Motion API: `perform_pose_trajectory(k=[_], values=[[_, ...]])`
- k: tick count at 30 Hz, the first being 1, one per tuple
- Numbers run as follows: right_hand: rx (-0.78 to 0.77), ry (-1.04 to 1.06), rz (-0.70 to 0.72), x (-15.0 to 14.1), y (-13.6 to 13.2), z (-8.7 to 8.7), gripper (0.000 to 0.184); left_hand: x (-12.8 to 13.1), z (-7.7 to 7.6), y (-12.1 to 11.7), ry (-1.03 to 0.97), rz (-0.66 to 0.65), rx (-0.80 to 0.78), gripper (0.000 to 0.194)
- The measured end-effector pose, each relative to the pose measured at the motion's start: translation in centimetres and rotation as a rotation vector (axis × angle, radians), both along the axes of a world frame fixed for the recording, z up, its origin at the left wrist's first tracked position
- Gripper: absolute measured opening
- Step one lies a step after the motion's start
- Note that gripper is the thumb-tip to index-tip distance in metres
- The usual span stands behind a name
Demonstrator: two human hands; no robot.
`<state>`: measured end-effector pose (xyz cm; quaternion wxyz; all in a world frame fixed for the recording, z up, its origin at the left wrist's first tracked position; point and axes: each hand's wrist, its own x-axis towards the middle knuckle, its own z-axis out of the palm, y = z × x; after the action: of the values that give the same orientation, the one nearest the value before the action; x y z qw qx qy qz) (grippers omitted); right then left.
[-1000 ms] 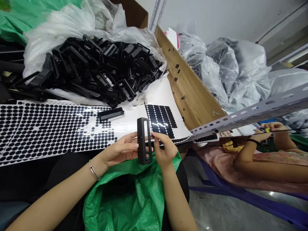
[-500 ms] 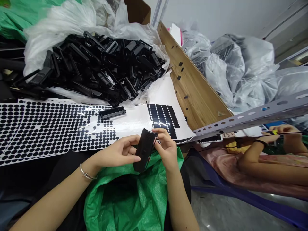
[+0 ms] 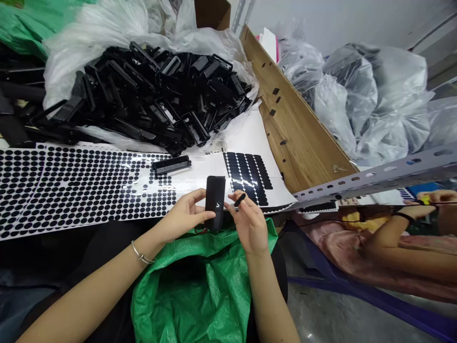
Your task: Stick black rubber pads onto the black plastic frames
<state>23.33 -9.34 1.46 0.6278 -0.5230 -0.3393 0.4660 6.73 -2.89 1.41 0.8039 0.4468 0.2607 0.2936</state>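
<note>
My left hand is closed around a black plastic part, held upright over the table's front edge. My right hand is beside it, its fingertips pinching a small black oval sticker close to the part's right side. Just behind my hands lies a white sheet with rows of black oval stickers. A larger sheet of round black dots spreads to the left. One loose black part lies on that sheet.
A big heap of black plastic parts on clear plastic fills the back. A green bag hangs open below my hands. A wooden board and grey bags stand right. Another person's arms are at the far right.
The black part was turned in my left hand, from its open frame side to its closed face, and now stands upright. My right hand now shows a small black sticker pinched at its fingertips.
</note>
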Motion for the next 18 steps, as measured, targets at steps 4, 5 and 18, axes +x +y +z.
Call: perform_pose_trajectory(k=[4,5,18], values=[[-0.085,0.022,0.173,-0.4,-0.6,1.0,0.014,0.0,-0.4,0.4,0.051,0.047,0.028,0.037],[-0.112,-0.006,0.201,-0.6,-0.8,1.1,0.015,-0.1,-0.4,0.4,0.048,0.026,0.025,0.038],[-0.111,-0.144,0.179,-1.3,-0.9,0.5,0.009,-0.2,-0.3,0.7,0.062,0.015,0.041,0.047]])
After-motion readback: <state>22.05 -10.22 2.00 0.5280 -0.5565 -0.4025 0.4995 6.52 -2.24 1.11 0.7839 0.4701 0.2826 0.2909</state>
